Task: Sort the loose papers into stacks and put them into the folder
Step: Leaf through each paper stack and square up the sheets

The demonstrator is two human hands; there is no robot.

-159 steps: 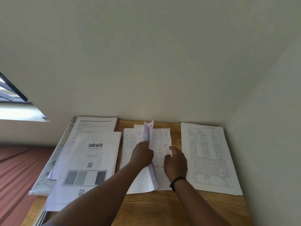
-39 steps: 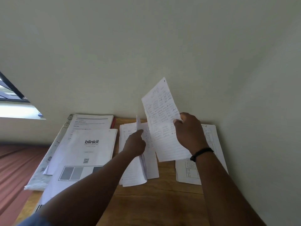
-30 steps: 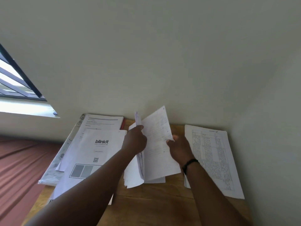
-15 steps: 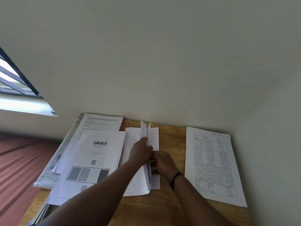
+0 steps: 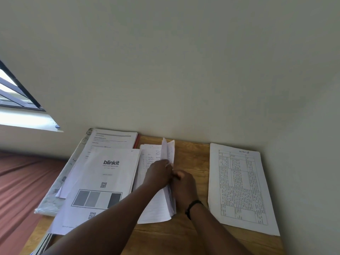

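A stack of handwritten lined papers [image 5: 154, 205] lies in the middle of the wooden table [image 5: 184, 238]. My left hand [image 5: 159, 174] grips a bunch of its sheets [image 5: 168, 150], folded up on edge. My right hand [image 5: 184, 186] lies just right of that fold, fingers tucked against the raised sheets; whether it holds any I cannot tell. A printed "blinkit" stack [image 5: 103, 183] lies to the left. A printed table sheet [image 5: 237, 186] lies to the right. A clear plastic folder [image 5: 60, 183] with a red edge shows under the left stacks.
Another printed page [image 5: 112, 139] lies behind the blinkit stack. The wall [image 5: 184, 70] rises directly behind the table and closes in on the right. A window [image 5: 16, 96] is at the left, with a reddish floor [image 5: 22, 181] below.
My right hand brought the handwritten sheet it held up back down into the middle stack. Both hands now meet at the folded-up sheets.
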